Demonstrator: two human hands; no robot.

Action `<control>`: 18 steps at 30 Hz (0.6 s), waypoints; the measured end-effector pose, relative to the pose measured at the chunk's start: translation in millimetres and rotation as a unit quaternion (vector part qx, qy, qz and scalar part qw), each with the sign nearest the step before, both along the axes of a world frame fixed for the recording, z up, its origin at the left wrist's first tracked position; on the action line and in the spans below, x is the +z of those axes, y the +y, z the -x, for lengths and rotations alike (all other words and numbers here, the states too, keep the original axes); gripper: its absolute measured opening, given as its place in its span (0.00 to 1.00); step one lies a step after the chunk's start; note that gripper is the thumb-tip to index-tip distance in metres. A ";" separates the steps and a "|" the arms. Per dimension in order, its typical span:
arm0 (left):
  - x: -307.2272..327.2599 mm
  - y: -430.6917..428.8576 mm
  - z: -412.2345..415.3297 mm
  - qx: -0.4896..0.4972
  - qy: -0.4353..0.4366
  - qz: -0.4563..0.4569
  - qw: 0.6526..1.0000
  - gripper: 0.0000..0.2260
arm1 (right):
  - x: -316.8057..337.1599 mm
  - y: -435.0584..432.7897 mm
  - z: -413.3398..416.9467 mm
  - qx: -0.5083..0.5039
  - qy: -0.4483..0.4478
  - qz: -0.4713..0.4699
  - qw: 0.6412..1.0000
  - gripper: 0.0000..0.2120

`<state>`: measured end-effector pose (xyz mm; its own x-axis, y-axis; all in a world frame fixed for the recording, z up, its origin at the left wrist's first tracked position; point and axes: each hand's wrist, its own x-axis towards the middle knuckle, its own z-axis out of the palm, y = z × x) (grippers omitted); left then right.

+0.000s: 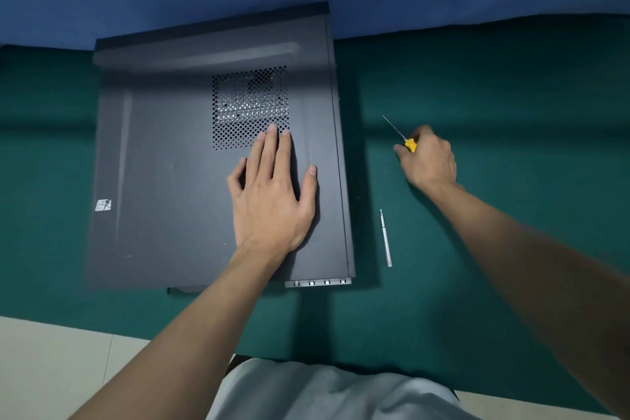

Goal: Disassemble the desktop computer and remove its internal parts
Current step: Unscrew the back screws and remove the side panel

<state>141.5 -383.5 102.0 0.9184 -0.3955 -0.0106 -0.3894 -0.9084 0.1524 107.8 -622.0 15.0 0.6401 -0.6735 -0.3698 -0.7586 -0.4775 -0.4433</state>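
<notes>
The desktop computer lay on its side on a green felt-like cloth, smooth dark-grey metal panel uppermost. A slim silver driver lay just to its right. The left hand rested flat on the panel, fingers straight. A worn white sticker was unreadable. The right hand gripped a yellow-handled screwdriver. Farther back, a round-hole perforated vent pierced the panel.

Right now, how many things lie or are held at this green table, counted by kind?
Computer case: 1
Hand tools: 2 (yellow-handled screwdriver gripped by the right hand; slim silver tool lying on the green cloth)
Total: 3
</notes>
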 end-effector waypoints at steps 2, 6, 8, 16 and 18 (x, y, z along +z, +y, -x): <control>0.1 0.4 0.0 -0.001 -0.002 0.001 1.000 0.29 | 5.5 15.5 16.7 -0.007 -0.045 -0.023 0.999 0.14; 0.6 1.6 0.0 0.000 -0.002 0.005 1.000 0.29 | 1.2 55.1 67.8 0.042 -0.055 -0.016 0.998 0.10; 0.7 1.7 0.5 -0.001 -0.004 0.007 1.000 0.29 | -4.6 67.9 88.5 0.068 -0.021 0.010 0.997 0.10; 2.7 6.7 3.9 -0.014 0.006 0.047 0.999 0.26 | -1.2 77.8 100.9 0.123 0.037 0.083 0.988 0.12; 3.1 12.4 4.7 -0.032 0.014 0.054 0.998 0.25 | 7.3 78.7 98.1 0.116 0.049 0.085 0.988 0.13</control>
<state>136.8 -371.1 105.0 0.8916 -0.4527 0.0104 -0.4396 -0.8598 0.2599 9.7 -543.3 22.4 0.7517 -0.5701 -0.3317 -0.6547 -0.7057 -0.2707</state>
